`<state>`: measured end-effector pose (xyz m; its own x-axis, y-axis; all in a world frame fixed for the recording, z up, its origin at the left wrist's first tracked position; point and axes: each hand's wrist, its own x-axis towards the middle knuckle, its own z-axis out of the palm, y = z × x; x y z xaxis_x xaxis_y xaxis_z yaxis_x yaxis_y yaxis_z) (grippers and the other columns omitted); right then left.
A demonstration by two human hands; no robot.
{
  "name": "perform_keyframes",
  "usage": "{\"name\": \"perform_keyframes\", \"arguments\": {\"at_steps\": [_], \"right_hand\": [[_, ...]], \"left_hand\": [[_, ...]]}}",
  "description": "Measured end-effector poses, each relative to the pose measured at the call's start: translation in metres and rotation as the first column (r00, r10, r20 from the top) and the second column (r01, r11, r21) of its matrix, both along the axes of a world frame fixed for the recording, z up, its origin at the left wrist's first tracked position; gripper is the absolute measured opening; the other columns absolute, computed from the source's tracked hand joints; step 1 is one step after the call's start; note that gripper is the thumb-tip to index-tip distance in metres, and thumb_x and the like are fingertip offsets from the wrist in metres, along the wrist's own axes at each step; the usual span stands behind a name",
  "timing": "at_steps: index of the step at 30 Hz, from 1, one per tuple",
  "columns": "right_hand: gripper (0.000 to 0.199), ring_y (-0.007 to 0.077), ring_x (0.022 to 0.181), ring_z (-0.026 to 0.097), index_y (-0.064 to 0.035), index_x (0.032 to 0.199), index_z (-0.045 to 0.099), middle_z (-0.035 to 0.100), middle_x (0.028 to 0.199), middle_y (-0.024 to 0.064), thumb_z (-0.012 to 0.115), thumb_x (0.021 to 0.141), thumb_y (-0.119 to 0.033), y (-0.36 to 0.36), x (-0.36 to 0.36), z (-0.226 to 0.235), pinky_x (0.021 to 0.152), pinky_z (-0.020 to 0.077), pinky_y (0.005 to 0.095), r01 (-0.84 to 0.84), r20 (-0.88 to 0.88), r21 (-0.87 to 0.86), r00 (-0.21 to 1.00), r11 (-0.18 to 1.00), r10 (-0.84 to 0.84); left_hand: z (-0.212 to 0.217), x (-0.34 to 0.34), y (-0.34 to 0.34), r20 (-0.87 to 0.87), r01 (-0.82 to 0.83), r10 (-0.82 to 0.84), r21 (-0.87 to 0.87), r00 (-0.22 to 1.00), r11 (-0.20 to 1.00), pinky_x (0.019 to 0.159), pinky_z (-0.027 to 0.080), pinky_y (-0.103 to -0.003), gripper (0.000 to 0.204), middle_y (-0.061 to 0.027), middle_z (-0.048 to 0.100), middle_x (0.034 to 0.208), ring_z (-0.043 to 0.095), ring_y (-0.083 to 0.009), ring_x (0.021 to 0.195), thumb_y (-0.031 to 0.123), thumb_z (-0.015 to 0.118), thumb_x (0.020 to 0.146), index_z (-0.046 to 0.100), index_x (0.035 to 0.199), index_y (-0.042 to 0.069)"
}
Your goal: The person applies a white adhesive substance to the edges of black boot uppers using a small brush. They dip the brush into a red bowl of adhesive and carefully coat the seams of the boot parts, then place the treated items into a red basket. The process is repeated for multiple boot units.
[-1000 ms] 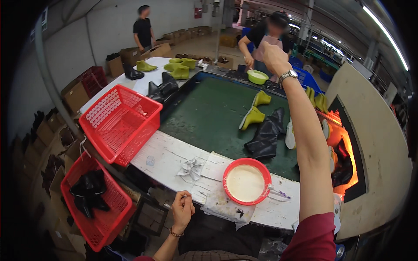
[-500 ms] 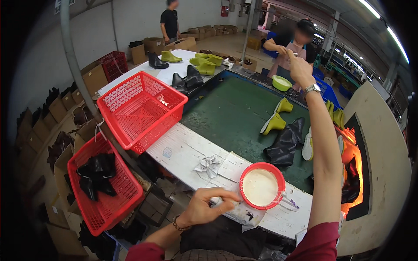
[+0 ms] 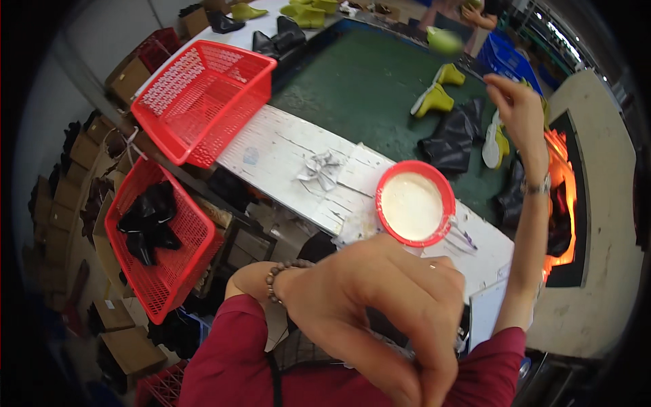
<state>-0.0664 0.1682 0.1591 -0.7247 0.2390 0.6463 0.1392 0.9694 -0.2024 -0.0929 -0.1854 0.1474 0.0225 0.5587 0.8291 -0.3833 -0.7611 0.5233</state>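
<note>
My left hand (image 3: 380, 298), with a beaded bracelet on its wrist, is raised large in front of my chest. Its fingers curl down to meet the thumb near the lower edge; anything between the fingertips is hidden. Past it, on the white board (image 3: 271, 146), stands a red bowl (image 3: 449, 197) of creamy white liquid (image 3: 411, 203), with a thin handle at its right side. My right hand (image 3: 519, 112), wearing a watch, hovers over the right of the green work surface (image 3: 359, 88), fingers loosely bent and apart, nothing visible in it. Nearby are a black boot (image 3: 456, 139) and yellow-green shoes (image 3: 434, 102).
Two red plastic baskets stand at left: an upper basket (image 3: 203, 102) and a lower basket (image 3: 196, 264) with black boots (image 3: 149, 217). Crumpled paper (image 3: 321, 169) lies on the board. At right, an orange-glowing opening (image 3: 561, 183) holds dark footwear. A person's hand (image 3: 478, 17) is across the table.
My left hand has come up close. My right hand has drawn back from the far side. The view has tilted down. The green bowl on the far side is now blurred.
</note>
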Motion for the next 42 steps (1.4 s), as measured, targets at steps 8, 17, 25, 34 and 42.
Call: {"name": "perform_keyframes", "arguments": {"at_steps": [8,17,25,34,42], "right_hand": [[0.027,0.0132,0.089,0.068,0.0035,0.12,0.073,0.075,0.106,0.0087,0.063,0.103,-0.015,-0.039,0.15,-0.211,0.08,0.0574,0.0269,0.136,-0.26,-0.702,0.865,0.699,-0.429],[0.034,0.0247,0.103,0.069,0.0028,0.126,0.069,0.073,0.117,0.0164,0.052,0.109,-0.021,-0.059,0.192,-0.308,0.09,0.0551,0.0354,0.379,-0.114,-0.574,0.841,0.726,-0.529],[0.035,0.0213,0.092,0.064,-0.0009,0.124,0.071,0.072,0.105,0.0117,0.048,0.11,-0.023,-0.062,0.176,-0.313,0.082,0.0524,0.0347,0.454,-0.076,-0.528,0.816,0.718,-0.573],[0.036,0.0189,0.086,0.061,-0.0008,0.125,0.069,0.066,0.093,0.0092,0.043,0.112,-0.022,-0.065,0.182,-0.312,0.076,0.051,0.0346,0.434,-0.123,-0.481,0.827,0.762,-0.549],[0.037,0.0074,0.071,0.051,-0.0019,0.113,0.072,0.066,0.085,0.0021,0.043,0.111,-0.025,-0.081,0.179,-0.296,0.065,0.0438,0.0235,0.479,0.044,-0.617,0.813,0.625,-0.581]], "left_hand": [[-0.078,-0.015,-0.016,0.281,-0.14,0.342,-0.552,0.897,0.822,0.061,0.044,-0.034,0.015,-0.0012,0.046,0.065,0.044,-0.0112,0.054,0.008,0.055,0.104,0.054,0.089,0.007],[-0.131,-0.105,-0.177,-0.486,-0.703,0.869,-0.649,0.087,-0.293,0.061,0.052,-0.022,0.036,-0.0022,0.067,0.083,0.062,-0.0078,0.066,0.012,0.054,0.103,0.058,0.138,0.004],[-0.277,-0.25,-0.493,-0.527,-0.022,0.724,-0.802,-0.445,-0.597,0.064,0.055,-0.039,0.056,-0.0094,0.067,0.119,0.067,-0.0202,0.096,0.036,0.085,0.083,0.06,0.125,0.009],[-0.281,-0.252,-0.49,-0.378,-0.345,0.667,-0.635,-0.642,-0.691,0.06,0.053,-0.028,0.017,-0.0018,0.064,0.079,0.062,-0.0108,0.07,0.02,0.066,0.097,0.061,0.085,0.008],[-0.1,-0.08,-0.347,-0.505,-0.454,0.447,-0.119,-0.738,-0.883,0.093,0.049,-0.026,0.036,-0.0051,0.07,0.114,0.064,-0.0132,0.106,0.018,0.057,0.107,0.057,0.14,0.002]]}}
